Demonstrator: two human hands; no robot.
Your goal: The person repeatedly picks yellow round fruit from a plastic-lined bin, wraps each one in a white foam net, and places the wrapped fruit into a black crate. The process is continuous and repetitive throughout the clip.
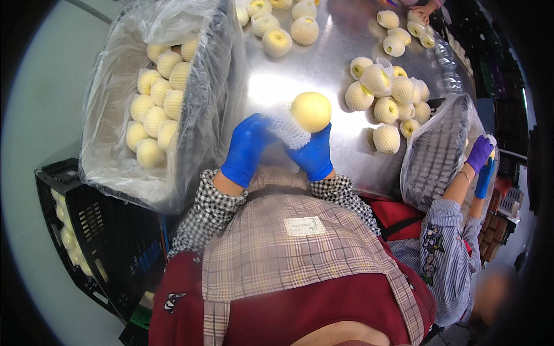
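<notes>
My left hand (249, 145), in a blue glove, grips one end of a white foam net sleeve (285, 125). In my right hand (314, 151), gloved in blue too, rests a pale yellow round fruit (311, 111), with the sleeve against its lower left side. The fruit itself is mostly bare. Both hands are above a shiny metal table (277, 78), close to its near edge. Several net-sleeved fruits (386, 138) lie in a group to the right, and more (277, 42) lie farther back.
At the left stands a plastic-lined crate (173, 190) with rows of sleeved fruits. A black crate (108, 225) sits below it. To the right, a co-worker's gloved hands (479, 158) are over another lined crate (437, 151). Another person's hand (423, 12) touches fruits at the far right.
</notes>
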